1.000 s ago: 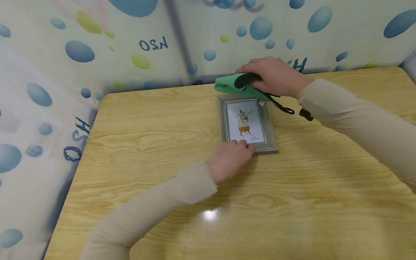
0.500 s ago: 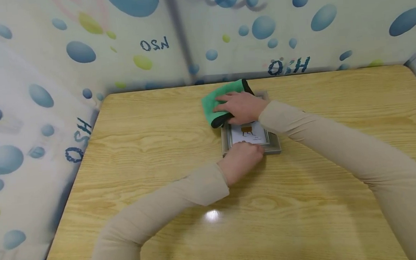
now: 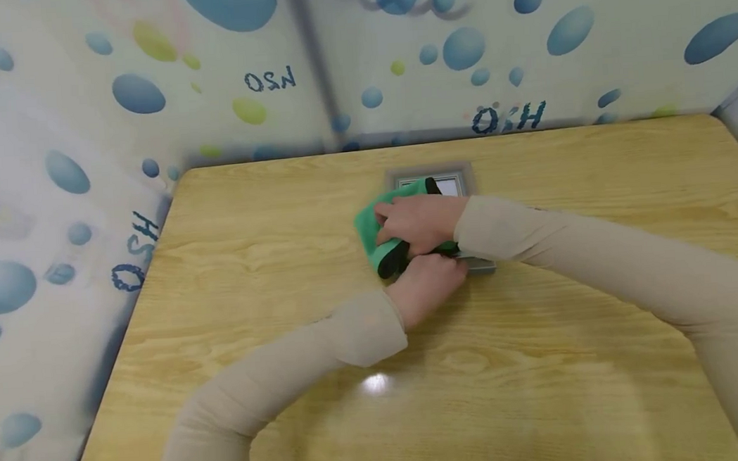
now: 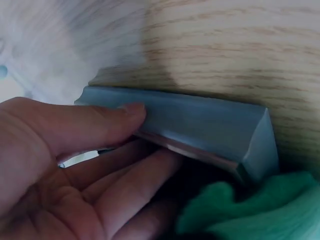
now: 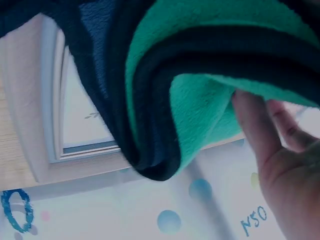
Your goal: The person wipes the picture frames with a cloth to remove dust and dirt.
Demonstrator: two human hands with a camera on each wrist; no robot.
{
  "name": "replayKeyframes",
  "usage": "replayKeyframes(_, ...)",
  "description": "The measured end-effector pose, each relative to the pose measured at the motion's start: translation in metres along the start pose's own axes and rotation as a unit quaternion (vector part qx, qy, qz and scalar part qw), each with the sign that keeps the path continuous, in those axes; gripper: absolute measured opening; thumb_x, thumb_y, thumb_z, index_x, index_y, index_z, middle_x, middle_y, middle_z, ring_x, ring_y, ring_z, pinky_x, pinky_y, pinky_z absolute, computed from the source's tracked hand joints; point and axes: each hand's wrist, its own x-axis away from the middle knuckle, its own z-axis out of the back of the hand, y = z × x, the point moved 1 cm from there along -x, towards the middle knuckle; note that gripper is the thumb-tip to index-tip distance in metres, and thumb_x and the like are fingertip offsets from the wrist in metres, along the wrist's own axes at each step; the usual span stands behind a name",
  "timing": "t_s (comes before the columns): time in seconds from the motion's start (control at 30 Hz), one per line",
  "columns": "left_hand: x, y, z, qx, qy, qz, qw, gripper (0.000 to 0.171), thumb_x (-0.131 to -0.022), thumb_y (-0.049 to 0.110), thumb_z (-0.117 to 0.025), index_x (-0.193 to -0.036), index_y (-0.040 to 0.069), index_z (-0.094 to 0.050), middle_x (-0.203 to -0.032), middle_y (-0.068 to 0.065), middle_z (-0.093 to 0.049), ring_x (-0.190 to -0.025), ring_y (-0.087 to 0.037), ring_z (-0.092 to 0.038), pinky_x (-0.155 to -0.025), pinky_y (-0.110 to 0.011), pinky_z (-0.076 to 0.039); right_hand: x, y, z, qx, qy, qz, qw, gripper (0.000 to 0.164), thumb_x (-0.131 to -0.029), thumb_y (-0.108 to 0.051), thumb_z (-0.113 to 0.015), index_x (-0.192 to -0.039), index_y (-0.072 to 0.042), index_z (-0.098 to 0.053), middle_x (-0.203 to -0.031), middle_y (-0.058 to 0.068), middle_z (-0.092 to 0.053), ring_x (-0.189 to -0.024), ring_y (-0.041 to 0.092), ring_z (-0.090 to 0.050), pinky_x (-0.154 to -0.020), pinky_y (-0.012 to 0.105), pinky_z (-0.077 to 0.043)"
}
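A grey picture frame (image 3: 429, 171) lies face up on the wooden table. My left hand (image 3: 428, 290) grips its near edge; in the left wrist view the thumb lies along the outer side of the frame edge (image 4: 205, 122), with the fingers curled over the other side. Beneath my right hand (image 3: 424, 220) is a folded green microfibre cloth (image 3: 369, 229) with black edging, held down over the lower part of the picture. The right wrist view shows the thumb against the bunched cloth (image 5: 205, 115). Most of the picture is hidden; its upper right part shows.
The wooden table (image 3: 268, 244) extends around the frame on every side. Behind its far edge stands a wall (image 3: 345, 55) printed with blue and green spots, and another spotted wall (image 3: 32, 223) rises along the left.
The cloth went from the frame's far end down onto the picture, then slid toward me, beside my left hand. My left hand shifted slightly right along the near edge.
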Motion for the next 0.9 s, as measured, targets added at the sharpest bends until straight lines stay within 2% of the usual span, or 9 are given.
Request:
replayKeyframes(0.1,0.003,0.001,-0.001,0.001,0.008,0.007,0.9999,0.014,-0.092,0.006,-0.061,-0.085,0.018,-0.063,-0.071,0.008,-0.06,-0.063,-0.004,-0.059,-0.051,-0.021,-0.05,0.002,-0.004,0.003,-0.032,-0.009,0.023,0.999,0.037,-0.085,-0.001,-0.068,-0.116,-0.02,-0.072,-0.105,0.005,-0.053,-0.088,0.022,-0.047,-0.081,0.034,-0.043)
replayKeyframes(0.23,0.006,0.003,0.0,-0.004,0.02,0.013,0.9997,0.015,-0.091,0.006,-0.063,-0.082,0.018,-0.062,-0.068,0.008,-0.059,-0.061,-0.004,-0.059,-0.051,-0.019,-0.05,0.005,-0.006,0.006,-0.07,-0.037,0.031,0.996,0.048,-0.082,0.01,-0.062,-0.117,-0.021,-0.072,-0.12,0.006,-0.057,-0.105,0.027,-0.051,-0.09,0.036,-0.044)
replayKeyframes(0.4,0.005,0.004,0.0,-0.001,0.01,0.008,0.9999,0.014,-0.092,0.006,-0.062,-0.083,0.017,-0.062,-0.067,0.007,-0.059,-0.059,-0.004,-0.058,-0.049,-0.019,-0.049,0.005,-0.005,0.007,-0.091,-0.064,0.028,0.993,0.05,-0.083,0.012,-0.057,-0.121,-0.019,-0.07,-0.13,0.007,-0.054,-0.115,0.032,-0.046,-0.096,0.041,-0.038)
replayKeyframes(0.5,0.003,0.003,0.001,0.004,0.005,0.014,0.9999,0.014,-0.093,0.007,-0.061,-0.084,0.017,-0.064,-0.069,0.006,-0.06,-0.06,-0.005,-0.059,-0.048,-0.021,-0.05,0.004,0.002,0.005,-0.089,-0.052,0.002,0.995,0.047,-0.087,0.008,-0.058,-0.123,-0.02,-0.068,-0.132,0.006,-0.052,-0.118,0.034,-0.04,-0.095,0.047,-0.037)
replayKeyframes(0.67,-0.002,0.003,0.001,0.032,-0.006,0.024,0.9992,0.016,-0.093,0.006,-0.06,-0.088,0.017,-0.069,-0.076,0.004,-0.065,-0.066,-0.007,-0.062,-0.05,-0.023,-0.051,-0.002,0.023,0.007,-0.081,-0.041,-0.066,0.994,0.043,-0.092,0.0,-0.06,-0.128,-0.023,-0.064,-0.142,0.006,-0.044,-0.131,0.044,-0.024,-0.099,0.064,-0.03)
replayKeyframes(0.77,-0.003,0.002,0.002,0.037,-0.017,0.02,0.999,0.016,-0.093,0.004,-0.059,-0.09,0.016,-0.07,-0.078,0.003,-0.067,-0.068,-0.009,-0.064,-0.052,-0.024,-0.052,-0.005,0.038,0.012,-0.08,-0.045,-0.105,0.99,0.042,-0.093,-0.004,-0.061,-0.132,-0.021,-0.062,-0.146,0.008,-0.04,-0.137,0.047,-0.015,-0.104,0.066,-0.023)
replayKeyframes(0.9,-0.004,0.0,0.003,0.045,-0.017,0.023,0.9986,0.017,-0.094,0.003,-0.058,-0.093,0.015,-0.07,-0.079,0.001,-0.068,-0.07,-0.011,-0.065,-0.055,-0.026,-0.054,-0.008,0.055,0.018,-0.077,-0.047,-0.156,0.984,0.043,-0.094,-0.005,-0.059,-0.134,-0.019,-0.06,-0.149,0.01,-0.037,-0.138,0.047,-0.013,-0.106,0.065,-0.019)
